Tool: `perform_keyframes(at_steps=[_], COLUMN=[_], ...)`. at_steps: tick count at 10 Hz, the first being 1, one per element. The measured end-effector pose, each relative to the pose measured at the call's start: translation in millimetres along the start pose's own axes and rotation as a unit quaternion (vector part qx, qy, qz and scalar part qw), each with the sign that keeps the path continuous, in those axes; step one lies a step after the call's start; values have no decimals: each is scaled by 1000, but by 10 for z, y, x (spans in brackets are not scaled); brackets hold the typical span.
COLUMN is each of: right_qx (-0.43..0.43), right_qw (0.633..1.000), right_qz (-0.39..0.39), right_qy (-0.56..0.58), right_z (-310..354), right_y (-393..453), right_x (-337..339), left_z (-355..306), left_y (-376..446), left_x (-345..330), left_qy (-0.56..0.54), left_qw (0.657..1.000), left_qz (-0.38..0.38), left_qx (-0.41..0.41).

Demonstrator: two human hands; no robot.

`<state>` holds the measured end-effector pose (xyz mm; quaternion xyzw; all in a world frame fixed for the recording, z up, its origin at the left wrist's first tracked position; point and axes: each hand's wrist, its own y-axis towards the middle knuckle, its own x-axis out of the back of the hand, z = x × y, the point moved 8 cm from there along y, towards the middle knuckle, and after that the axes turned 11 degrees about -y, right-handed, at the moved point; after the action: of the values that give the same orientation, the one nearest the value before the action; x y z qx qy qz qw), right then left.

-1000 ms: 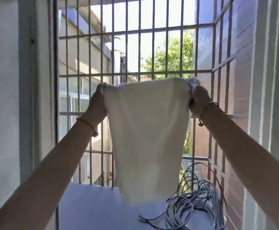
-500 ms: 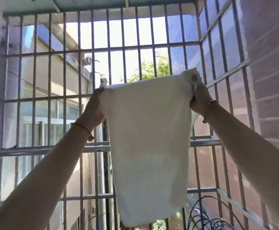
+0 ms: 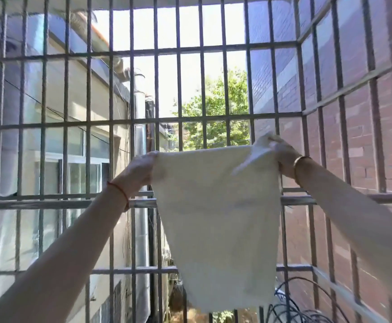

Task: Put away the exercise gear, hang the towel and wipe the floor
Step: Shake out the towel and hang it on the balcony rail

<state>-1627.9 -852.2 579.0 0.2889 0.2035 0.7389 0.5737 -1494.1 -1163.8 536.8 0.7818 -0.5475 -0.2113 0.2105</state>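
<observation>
Left hand (image 3: 141, 170) and right hand (image 3: 281, 152): we see each pinching a top corner of the cream towel (image 3: 218, 220), stretched taut before the window grille (image 3: 111, 122), its lower end hanging free.

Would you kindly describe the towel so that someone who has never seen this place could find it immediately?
Look at the metal window grille that fills the view, with a tree beyond it. In front of its lower middle hangs the towel, stretched between the left hand and right hand by its top corners. It is the only soft, cream-white cloth there, unlike the dark cable coil beneath it.
</observation>
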Motion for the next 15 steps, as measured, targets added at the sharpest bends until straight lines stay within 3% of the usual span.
perform_keyframes(at_steps=[1, 2, 5, 7, 8, 9, 10, 11, 13, 15], right_qx=[-97, -182, -150, -40, 91, 110, 51, -14, -69, -82], right_qw=[977, 922, 870, 856, 846, 845, 850, 887, 936, 926], right_qz=[-32, -57, -51, -136, -225, -261, -272, -249, -218, -240], right_qy=[-185, -338, -466, -498, -475, -453, -449, -388, -267, -281], right_z=[-442, -505, -617, -483, -349, -478, -690, -833, -798, -571], right_y=[41, -98, -513, -781, -1094, -1409, -1564, -1587, -1494, -1276], right_x=[181, 335, 458, 458, 464, 492, 519, 525, 552, 575], left_z=[148, 273, 726, 924, 1041, 1136, 1194, 1184, 932, 798], left_y=[-108, -216, -422, -639, -742, -862, -966, -988, -912, -609], left_x=[47, 51, 242, 405, 427, 336, 304, 343, 351, 529], left_qy=[80, 111, 222, 185, 128, 90, 83, 75, 53, 56], left_qw=[996, 992, 962, 966, 976, 985, 987, 987, 985, 970], left_qz=[-14, -37, -144, -177, -163, -113, -88, -99, -160, -235], left_qx=[28, 53, 61, 41, 69, 93, 105, 101, 41, 19])
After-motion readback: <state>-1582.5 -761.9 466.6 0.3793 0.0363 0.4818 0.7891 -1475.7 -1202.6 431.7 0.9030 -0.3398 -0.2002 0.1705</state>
